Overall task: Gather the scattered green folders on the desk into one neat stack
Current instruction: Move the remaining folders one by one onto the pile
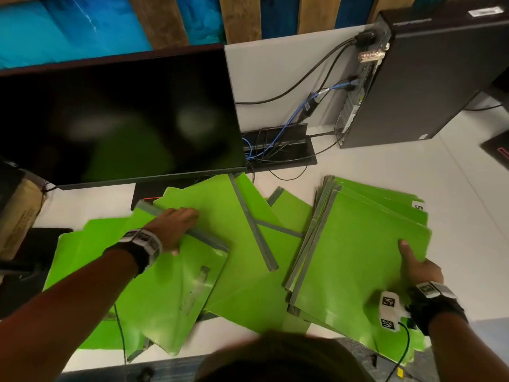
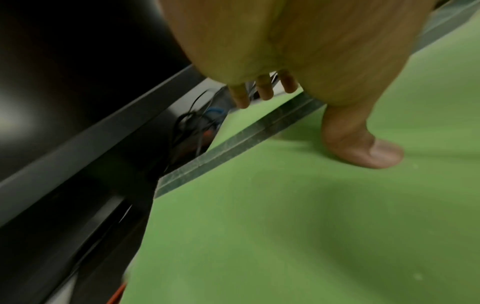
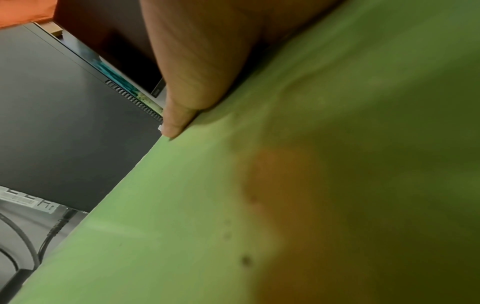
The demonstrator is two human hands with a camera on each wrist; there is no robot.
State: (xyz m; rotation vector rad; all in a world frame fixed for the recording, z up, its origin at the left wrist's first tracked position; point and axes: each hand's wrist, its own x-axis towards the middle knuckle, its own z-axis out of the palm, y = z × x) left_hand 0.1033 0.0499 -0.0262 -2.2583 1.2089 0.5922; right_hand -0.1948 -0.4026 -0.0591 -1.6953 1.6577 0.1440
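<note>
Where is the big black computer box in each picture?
Head view: the computer tower stands at the upper right, behind the stacked green folders.
Left wrist view: not in it; only the monitor's black edge shows.
Right wrist view: the tower fills the left side, beside the thumb.
Shared landmark: green folders appear in every view.

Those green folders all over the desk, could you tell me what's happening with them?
A person is gathering them into one pile. The right hand holds the edge of a partly squared stack on the right, thumb on top. The left hand grips a loose folder by its grey spine, in front of the monitor. Several more folders lie fanned out between them.
</note>
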